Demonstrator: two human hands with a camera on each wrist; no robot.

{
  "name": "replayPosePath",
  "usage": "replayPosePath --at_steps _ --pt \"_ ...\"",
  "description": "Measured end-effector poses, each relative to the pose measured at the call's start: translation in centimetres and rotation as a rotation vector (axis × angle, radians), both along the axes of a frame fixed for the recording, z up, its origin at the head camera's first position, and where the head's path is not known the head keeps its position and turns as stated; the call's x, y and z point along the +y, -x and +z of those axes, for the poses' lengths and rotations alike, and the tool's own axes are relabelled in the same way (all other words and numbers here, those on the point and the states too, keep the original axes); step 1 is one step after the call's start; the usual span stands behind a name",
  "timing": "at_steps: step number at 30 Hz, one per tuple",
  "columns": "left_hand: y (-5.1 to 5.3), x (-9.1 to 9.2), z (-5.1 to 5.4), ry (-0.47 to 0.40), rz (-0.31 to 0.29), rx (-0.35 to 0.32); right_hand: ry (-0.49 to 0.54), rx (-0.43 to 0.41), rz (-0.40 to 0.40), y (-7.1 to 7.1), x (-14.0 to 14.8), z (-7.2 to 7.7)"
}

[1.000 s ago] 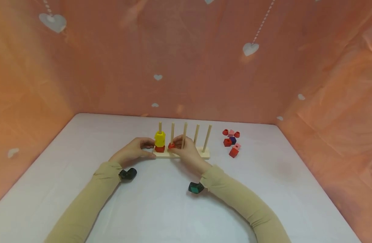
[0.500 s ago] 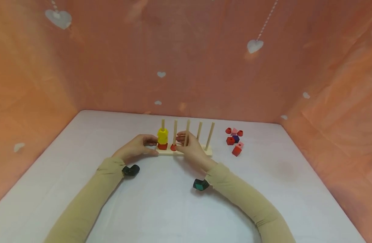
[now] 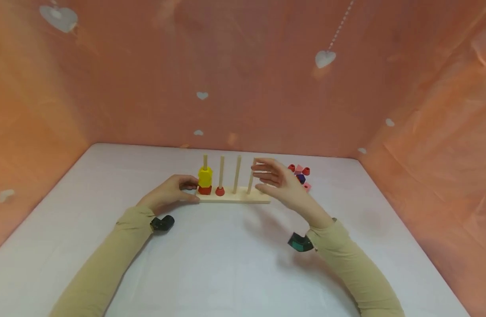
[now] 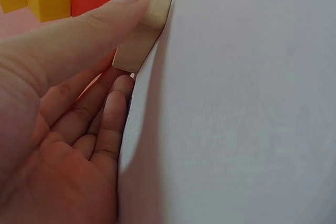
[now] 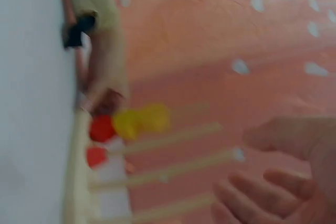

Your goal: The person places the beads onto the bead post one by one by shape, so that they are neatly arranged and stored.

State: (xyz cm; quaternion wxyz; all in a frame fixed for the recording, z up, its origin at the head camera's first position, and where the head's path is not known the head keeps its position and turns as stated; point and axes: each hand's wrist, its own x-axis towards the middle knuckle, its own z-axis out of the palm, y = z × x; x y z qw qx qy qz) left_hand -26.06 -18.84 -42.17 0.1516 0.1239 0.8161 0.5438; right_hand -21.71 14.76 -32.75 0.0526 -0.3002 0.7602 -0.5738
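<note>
A wooden peg stand (image 3: 231,199) with a row of upright pegs stands on the table. On its leftmost peg, yellow blocks (image 3: 205,177) sit above a red block (image 3: 205,190). A small red tapered bead (image 3: 220,192) lies at the foot of the second peg. My left hand (image 3: 165,191) holds the stand's left end; in the left wrist view the thumb (image 4: 94,38) lies on the wooden base (image 4: 139,45), with the fingers at its far side. In the air by the rightmost pegs, my right hand (image 3: 284,185) has spread fingers and holds nothing.
Beyond the right hand lies a loose group of beads: red ones (image 3: 306,171), a pink one (image 3: 299,169) and a dark purple one (image 3: 301,178). The hand hides part of the group. Orange cloth with hearts (image 3: 325,59) hangs round the white table.
My right hand has let go of the red bead on the second peg and moved right and up, past the other pegs. The left hand stays at the stand's end.
</note>
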Motion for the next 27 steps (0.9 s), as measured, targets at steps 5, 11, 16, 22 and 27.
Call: replayPosePath --at_steps 5,11,16,22,27 --pt "0.0 0.2 0.2 -0.024 0.01 -0.013 0.066 0.058 -0.057 1.0 3.4 1.7" --pt "0.0 0.8 0.1 -0.017 -0.004 -0.007 0.035 0.121 -0.334 3.6 8.0 1.7" --pt "0.3 0.8 0.3 0.003 -0.019 0.029 -0.001 0.097 -0.465 6.9 11.3 0.2" --pt "0.3 0.8 0.4 0.02 -0.033 0.047 -0.169 -0.056 -0.49 9.2 14.3 -2.4" --pt "0.1 0.9 0.2 0.014 -0.02 0.044 -0.244 -0.125 -0.427 10.3 15.8 -3.8"
